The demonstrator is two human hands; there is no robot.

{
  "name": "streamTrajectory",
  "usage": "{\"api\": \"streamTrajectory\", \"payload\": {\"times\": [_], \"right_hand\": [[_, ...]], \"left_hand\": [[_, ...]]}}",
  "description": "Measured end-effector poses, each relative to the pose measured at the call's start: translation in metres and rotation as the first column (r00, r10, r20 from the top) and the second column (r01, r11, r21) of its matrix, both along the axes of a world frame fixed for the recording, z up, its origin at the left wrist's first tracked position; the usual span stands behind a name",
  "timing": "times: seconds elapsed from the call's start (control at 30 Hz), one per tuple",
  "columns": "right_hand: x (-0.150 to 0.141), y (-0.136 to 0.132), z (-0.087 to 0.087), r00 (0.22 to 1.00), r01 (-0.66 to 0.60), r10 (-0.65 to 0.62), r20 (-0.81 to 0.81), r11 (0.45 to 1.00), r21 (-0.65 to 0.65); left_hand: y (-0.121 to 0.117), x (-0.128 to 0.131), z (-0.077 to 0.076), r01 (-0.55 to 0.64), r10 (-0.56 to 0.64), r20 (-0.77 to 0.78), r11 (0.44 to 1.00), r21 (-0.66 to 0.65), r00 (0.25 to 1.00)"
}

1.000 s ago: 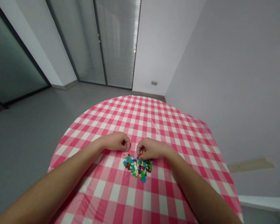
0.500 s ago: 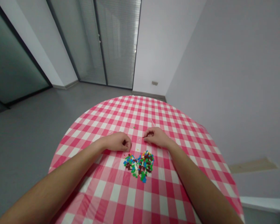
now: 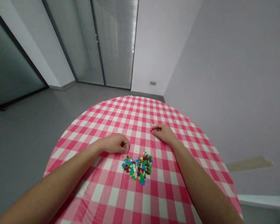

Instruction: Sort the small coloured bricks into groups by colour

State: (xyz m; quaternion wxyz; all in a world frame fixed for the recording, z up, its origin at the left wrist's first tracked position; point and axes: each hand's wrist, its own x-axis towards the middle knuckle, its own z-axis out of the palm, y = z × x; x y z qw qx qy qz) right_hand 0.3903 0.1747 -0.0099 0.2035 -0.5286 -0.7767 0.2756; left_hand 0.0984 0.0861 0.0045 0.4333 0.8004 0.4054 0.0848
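Small plastic building bricks in blue, green, white, brown and yellow lie in a heart-shaped pile (image 3: 142, 166) on the table. Just beyond the pile's left lobe, my left hand (image 3: 116, 143) rests on the cloth with its fingers curled into a pinch. What that pinch holds, if anything, is hidden. My right hand (image 3: 163, 133) is farther out to the right, past the pile. A tiny dark brick (image 3: 150, 131) shows at its thumb and fingertips, close to the cloth.
A red-and-white checkered tablecloth (image 3: 121, 112) covers the round table. One small green brick (image 3: 132, 128) lies apart, beyond the hands. A tiny yellow piece (image 3: 136, 151) sits between the pile and the hands. Glass doors (image 3: 114, 46) and pale walls (image 3: 235, 77) stand around the table.
My right hand has moved right and slightly away from me, carrying the dark brick. My left hand stays nearly in place beside the pile. The view has shifted slightly.
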Motion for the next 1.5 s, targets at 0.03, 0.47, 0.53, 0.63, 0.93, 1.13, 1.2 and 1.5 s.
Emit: {"api": "streamTrajectory", "payload": {"times": [0.03, 0.47, 0.53, 0.63, 0.93, 1.13, 1.2, 1.5], "right_hand": [[0.000, 0.001, -0.001, 1.000, 0.008, -0.008, 0.005, 1.000, 0.009], [0.001, 0.004, -0.007, 0.997, -0.056, 0.052, 0.062, 0.996, 0.070], [0.001, 0.002, -0.006, 0.998, -0.044, 0.039, 0.051, 0.994, 0.101], [-0.001, -0.005, 0.005, 0.998, -0.067, 0.066, 0.012, 0.996, 0.067], [-0.039, -0.057, 0.051, 0.733, -0.572, 0.651, 0.196, 0.747, -0.340], [-0.047, -0.065, 0.045, 0.725, -0.536, 0.640, 0.257, 0.757, -0.374], [-0.044, -0.062, 0.047, 0.742, -0.542, 0.644, 0.184, 0.739, -0.401], [0.000, -0.017, 0.042, 0.971, -0.237, 0.221, -0.095, 0.949, -0.208]], "left_hand": [[0.000, 0.000, 0.001, -0.001, 0.001, -0.003, 1.000, -0.004, 1.000], [-0.001, 0.001, 0.004, -0.008, 0.008, -0.018, 1.000, 0.005, 1.000], [-0.001, 0.002, 0.004, -0.011, 0.011, -0.015, 1.000, 0.005, 1.000], [-0.001, 0.002, 0.005, -0.005, 0.005, -0.016, 1.000, -0.003, 1.000], [-0.001, 0.001, 0.004, 0.001, -0.001, -0.029, 1.000, -0.003, 1.000], [-0.002, 0.002, 0.004, -0.010, 0.010, -0.025, 1.000, -0.011, 1.000], [-0.002, 0.002, 0.004, -0.009, 0.008, -0.024, 1.000, -0.012, 1.000], [-0.001, 0.001, 0.002, -0.015, 0.014, -0.017, 1.000, -0.017, 1.000]]}}
